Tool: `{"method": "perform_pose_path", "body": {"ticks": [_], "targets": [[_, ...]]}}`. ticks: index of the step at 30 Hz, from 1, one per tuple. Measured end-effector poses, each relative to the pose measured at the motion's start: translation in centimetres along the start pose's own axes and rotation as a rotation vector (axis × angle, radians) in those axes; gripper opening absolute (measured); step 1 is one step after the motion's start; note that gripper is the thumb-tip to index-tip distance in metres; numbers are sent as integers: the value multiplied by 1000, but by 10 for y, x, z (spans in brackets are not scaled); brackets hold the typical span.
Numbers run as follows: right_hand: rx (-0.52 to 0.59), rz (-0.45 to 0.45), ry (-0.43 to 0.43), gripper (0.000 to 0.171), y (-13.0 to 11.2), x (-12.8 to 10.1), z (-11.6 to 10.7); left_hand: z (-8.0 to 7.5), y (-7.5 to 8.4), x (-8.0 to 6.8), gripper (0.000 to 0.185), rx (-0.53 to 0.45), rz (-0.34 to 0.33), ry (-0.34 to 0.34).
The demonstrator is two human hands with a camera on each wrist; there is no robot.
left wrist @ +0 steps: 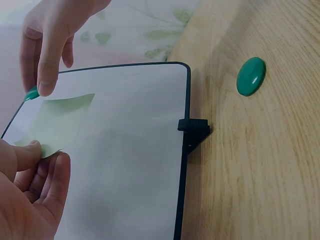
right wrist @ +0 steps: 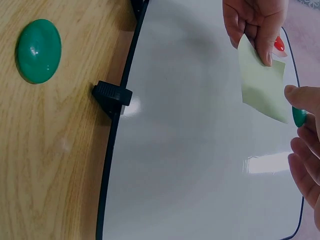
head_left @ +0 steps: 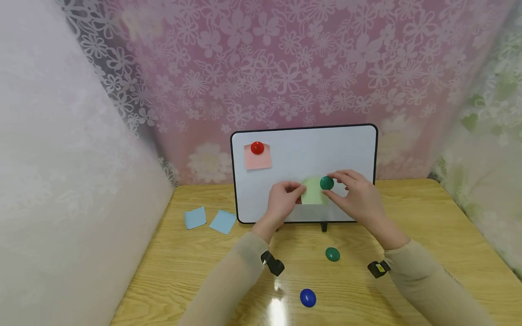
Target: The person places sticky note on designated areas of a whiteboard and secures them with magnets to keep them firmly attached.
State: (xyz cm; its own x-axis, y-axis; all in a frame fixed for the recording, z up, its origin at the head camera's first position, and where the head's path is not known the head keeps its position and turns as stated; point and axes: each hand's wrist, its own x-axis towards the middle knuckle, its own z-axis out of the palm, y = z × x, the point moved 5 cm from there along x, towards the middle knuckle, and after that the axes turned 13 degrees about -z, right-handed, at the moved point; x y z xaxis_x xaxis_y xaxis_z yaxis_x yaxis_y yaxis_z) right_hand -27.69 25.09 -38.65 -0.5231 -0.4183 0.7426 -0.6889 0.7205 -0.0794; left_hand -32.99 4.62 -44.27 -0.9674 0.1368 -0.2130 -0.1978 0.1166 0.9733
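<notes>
My left hand (head_left: 282, 199) pinches the left edge of a pale green sticky note (head_left: 313, 192) in front of the whiteboard (head_left: 281, 151). In the left wrist view the note (left wrist: 65, 117) bends, its far edge lifting. A round green magnet (head_left: 326, 183) is between the thumb and fingers of my right hand (head_left: 360, 197), at the note's upper right corner. The right wrist view has the magnet (right wrist: 299, 116) partly hidden by the fingers. At the board's upper left, a red magnet (head_left: 257, 147) sits over the top of a pink sticky note (head_left: 258, 160).
Two blue sticky notes (head_left: 195, 218) lie on the wooden table (head_left: 163, 271) left of the board. A second green magnet (head_left: 332, 254) and a blue magnet (head_left: 307, 298) lie in front of it. Black feet (head_left: 324, 226) prop the board; patterned curtains (head_left: 285, 68) hang behind.
</notes>
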Motion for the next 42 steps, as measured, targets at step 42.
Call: {"method": "perform_pose_path", "body": {"ticks": [42], "targets": [[-57, 6, 47, 47, 15, 37, 14, 8, 40, 22, 16, 52, 89, 132]]}}
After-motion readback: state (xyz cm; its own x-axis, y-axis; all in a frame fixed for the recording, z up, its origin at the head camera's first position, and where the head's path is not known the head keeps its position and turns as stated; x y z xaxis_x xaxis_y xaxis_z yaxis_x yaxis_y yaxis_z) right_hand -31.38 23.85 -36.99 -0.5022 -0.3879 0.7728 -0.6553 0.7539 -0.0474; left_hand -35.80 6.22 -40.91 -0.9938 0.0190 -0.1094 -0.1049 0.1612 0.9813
